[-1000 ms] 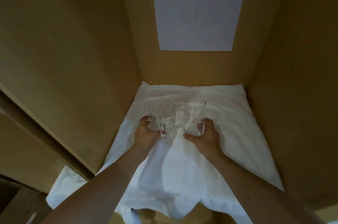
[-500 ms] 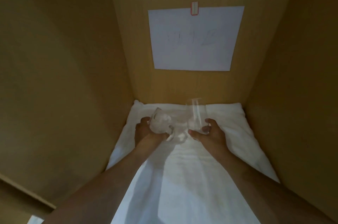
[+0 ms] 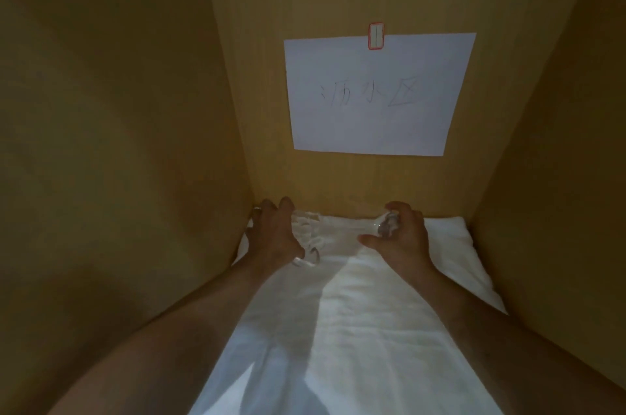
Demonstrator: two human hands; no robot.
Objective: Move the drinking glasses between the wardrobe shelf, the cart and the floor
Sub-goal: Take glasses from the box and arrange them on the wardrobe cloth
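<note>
Both my arms reach deep into the wardrobe compartment, over a white cloth (image 3: 355, 313) that covers the shelf. My left hand (image 3: 274, 231) grips a clear glass mug (image 3: 306, 238) near the back left corner; its handle shows below my fingers. My right hand (image 3: 403, 231) holds a clear plain tumbler (image 3: 386, 224), tipped over so that its thick base faces me. Both glasses are at the far end of the cloth, close to the back wall. I cannot tell whether they rest on the cloth.
Wooden walls close in on the left (image 3: 118, 143), the right (image 3: 559, 160) and the back. A white paper sheet (image 3: 376, 96) with handwritten characters is taped to the back wall above the hands.
Both hands carried the glasses from the middle of the cloth to its far end by the back wall. The glasses went from upright to tipped. The camera moved further into the compartment.
</note>
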